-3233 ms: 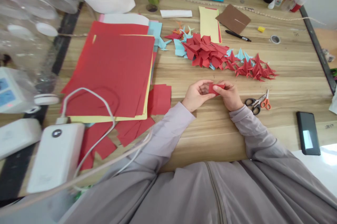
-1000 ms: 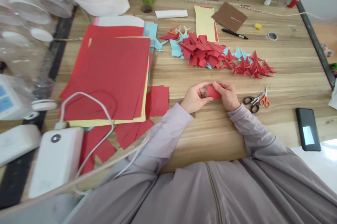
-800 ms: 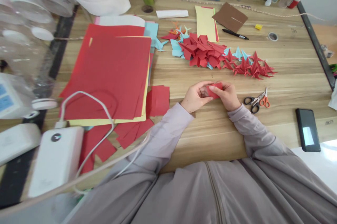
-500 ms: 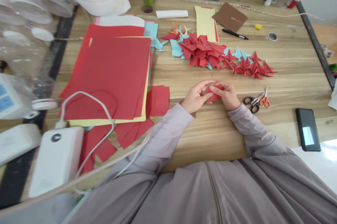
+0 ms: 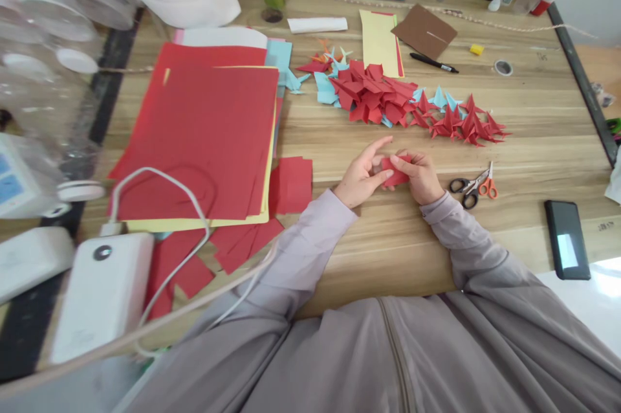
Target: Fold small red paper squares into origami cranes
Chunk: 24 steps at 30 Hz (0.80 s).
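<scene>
A small piece of red paper (image 5: 396, 174) is held between both hands, over the wooden table. My left hand (image 5: 363, 173) pinches its left side with the thumb on top, while the index finger points up and away. The thumb of my right hand (image 5: 423, 176) presses on the paper's upper right part, the other fingers curled behind it. Whether the paper has folds is hard to make out. Beyond the hands lies a heap of folded red paper pieces (image 5: 371, 94), with red paper cranes (image 5: 466, 122) and a few light blue ones to its right.
Scissors (image 5: 470, 186) with black and orange handles lie right of my right hand, and a phone (image 5: 566, 238) farther right. Large red sheets (image 5: 204, 141) are stacked at left, above cut red pieces (image 5: 294, 185). A white power bank (image 5: 104, 293) with a cable is nearest left.
My left index finger has lifted off the paper and straightened upward. The right thumb has shifted slightly on the paper. Both hands stay in the same place.
</scene>
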Each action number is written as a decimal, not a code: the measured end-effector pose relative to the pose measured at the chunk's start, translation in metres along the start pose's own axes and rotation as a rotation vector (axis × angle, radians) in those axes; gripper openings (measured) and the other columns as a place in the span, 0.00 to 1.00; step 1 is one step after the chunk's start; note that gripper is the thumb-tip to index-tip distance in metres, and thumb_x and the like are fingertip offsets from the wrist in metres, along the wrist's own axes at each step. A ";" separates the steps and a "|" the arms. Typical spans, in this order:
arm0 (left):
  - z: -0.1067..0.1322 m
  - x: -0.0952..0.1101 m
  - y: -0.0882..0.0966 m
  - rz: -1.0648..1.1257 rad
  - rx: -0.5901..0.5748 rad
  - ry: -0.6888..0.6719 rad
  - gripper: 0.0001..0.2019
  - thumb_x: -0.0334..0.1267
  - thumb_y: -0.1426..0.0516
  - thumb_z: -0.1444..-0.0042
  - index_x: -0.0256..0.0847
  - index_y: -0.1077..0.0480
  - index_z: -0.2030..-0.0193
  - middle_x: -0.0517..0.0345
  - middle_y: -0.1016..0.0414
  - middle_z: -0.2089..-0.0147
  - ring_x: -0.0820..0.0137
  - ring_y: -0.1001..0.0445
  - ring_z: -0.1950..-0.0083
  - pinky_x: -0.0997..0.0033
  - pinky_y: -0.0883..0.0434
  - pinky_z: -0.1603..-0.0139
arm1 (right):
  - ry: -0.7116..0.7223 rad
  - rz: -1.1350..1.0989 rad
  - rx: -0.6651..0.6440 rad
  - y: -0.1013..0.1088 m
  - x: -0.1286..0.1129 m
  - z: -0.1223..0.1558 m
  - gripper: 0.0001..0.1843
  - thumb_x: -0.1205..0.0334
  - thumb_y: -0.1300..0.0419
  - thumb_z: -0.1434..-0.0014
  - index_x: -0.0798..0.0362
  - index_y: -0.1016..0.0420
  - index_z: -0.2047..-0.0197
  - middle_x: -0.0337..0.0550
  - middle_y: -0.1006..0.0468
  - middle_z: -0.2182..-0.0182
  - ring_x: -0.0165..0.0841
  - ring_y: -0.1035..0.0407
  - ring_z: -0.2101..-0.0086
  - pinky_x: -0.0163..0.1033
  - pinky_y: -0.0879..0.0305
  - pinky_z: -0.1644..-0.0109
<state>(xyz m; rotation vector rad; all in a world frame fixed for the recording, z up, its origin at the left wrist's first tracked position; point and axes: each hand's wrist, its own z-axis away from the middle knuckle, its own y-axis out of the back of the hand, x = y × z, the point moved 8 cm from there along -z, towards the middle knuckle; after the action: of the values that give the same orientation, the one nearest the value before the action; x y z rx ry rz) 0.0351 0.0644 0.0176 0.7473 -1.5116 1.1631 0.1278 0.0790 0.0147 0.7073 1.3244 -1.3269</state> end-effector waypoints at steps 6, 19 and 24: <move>0.000 -0.001 0.005 -0.014 0.061 -0.011 0.35 0.35 0.38 0.51 0.41 0.45 0.37 0.66 0.30 0.72 0.73 0.25 0.75 0.74 0.28 0.72 | 0.069 0.037 0.161 0.018 -0.001 -0.004 0.21 0.48 0.29 0.59 0.54 0.33 0.79 0.31 0.33 0.82 0.22 0.41 0.81 0.30 0.43 0.77; 0.003 0.003 0.001 -0.019 0.039 0.010 0.34 0.32 0.37 0.53 0.37 0.44 0.39 0.67 0.30 0.74 0.73 0.25 0.76 0.73 0.27 0.72 | 0.086 0.197 0.113 0.008 -0.009 0.002 0.21 0.46 0.32 0.57 0.55 0.31 0.81 0.33 0.36 0.84 0.23 0.45 0.80 0.32 0.47 0.77; 0.003 0.004 0.003 -0.033 0.074 0.009 0.33 0.32 0.37 0.53 0.36 0.42 0.40 0.66 0.29 0.74 0.73 0.25 0.76 0.73 0.26 0.72 | 0.084 0.213 0.143 0.011 -0.008 0.001 0.21 0.44 0.33 0.56 0.55 0.29 0.79 0.34 0.35 0.83 0.24 0.44 0.80 0.32 0.46 0.77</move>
<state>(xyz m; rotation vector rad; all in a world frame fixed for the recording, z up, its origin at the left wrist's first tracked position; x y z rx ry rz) 0.0306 0.0633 0.0202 0.8129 -1.4504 1.2020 0.1403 0.0827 0.0193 0.9850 1.1913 -1.2381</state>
